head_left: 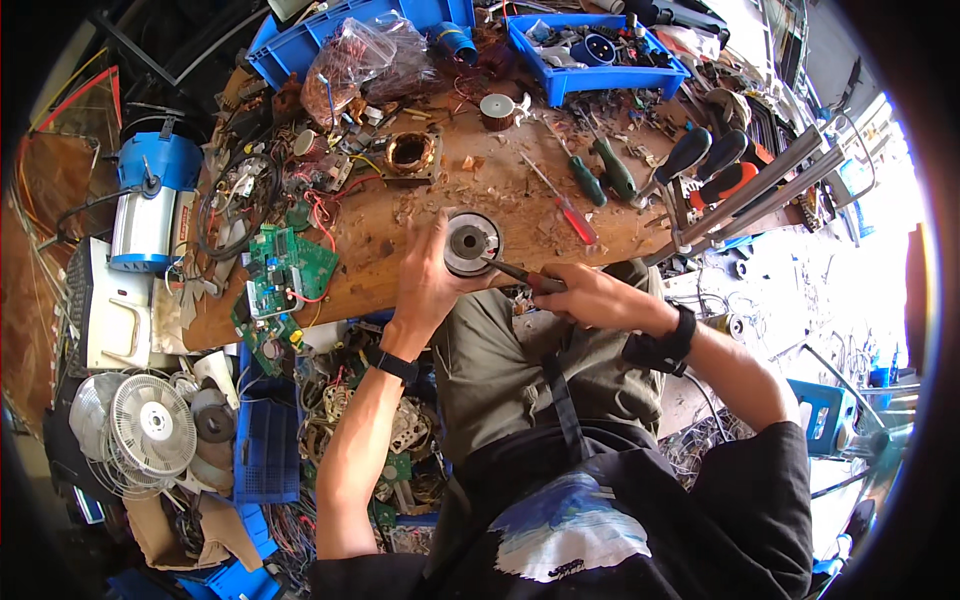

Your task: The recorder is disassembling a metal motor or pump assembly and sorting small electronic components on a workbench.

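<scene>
My left hand is closed round the side of a round metal part, with a pale ring face, a dark hub and a hole in its middle. It is held over the front edge of the wooden workbench. In my right hand is a pair of pliers with dark, tapered jaws and reddish grips. The tips of the jaws touch the right side of the part's face. A red-handled screwdriver lies on the bench beyond my right hand.
Green-handled tools lie farther back on the bench. A copper-wound stator sits near a blue tray of parts. Green circuit boards and wires are at the left. A metal frame juts in at the right. Below left stands a fan.
</scene>
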Demonstrator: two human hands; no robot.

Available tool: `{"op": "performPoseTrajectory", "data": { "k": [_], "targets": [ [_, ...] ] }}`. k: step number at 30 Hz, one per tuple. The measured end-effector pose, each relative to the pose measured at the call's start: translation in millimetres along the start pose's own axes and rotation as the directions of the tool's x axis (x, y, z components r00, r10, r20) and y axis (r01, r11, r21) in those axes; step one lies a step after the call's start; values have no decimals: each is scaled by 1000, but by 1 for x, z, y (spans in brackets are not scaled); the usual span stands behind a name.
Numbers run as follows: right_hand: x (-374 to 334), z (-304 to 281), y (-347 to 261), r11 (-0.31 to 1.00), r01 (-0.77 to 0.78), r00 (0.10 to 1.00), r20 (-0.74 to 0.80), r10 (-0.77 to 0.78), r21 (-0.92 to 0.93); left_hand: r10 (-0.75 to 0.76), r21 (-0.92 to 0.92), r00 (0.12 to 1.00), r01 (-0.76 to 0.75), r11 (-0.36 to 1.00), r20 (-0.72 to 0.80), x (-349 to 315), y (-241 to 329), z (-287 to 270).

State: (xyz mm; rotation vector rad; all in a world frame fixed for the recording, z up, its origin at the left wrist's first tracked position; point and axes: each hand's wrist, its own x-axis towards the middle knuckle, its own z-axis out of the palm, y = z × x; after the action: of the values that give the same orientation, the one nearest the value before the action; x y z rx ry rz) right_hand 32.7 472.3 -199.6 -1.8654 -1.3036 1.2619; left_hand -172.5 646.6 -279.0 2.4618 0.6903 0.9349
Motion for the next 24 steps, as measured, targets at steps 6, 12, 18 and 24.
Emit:
{"op": "performPoseTrajectory", "data": {
  "k": [6, 12, 18, 24],
  "targets": [
    [18, -17, 4, 483, -621, 758, 629, 172, 617, 27, 124, 998, -34, 992, 55, 8, 3, -4],
    [18, -14, -17, 459, -661, 730, 651, 209, 594, -80, 121, 995, 72, 990, 63, -1, 1, 3],
    [39, -30, -11, 463, -731, 647, 726, 233, 501, -102, 188, 993, 88, 978, 65, -6, 2, 9],
    [22, -23, -62, 912, -409, 867, 308, 391, -6, -80, 173, 997, 76, 982, 18, -8, -9, 14]
  ]
}}
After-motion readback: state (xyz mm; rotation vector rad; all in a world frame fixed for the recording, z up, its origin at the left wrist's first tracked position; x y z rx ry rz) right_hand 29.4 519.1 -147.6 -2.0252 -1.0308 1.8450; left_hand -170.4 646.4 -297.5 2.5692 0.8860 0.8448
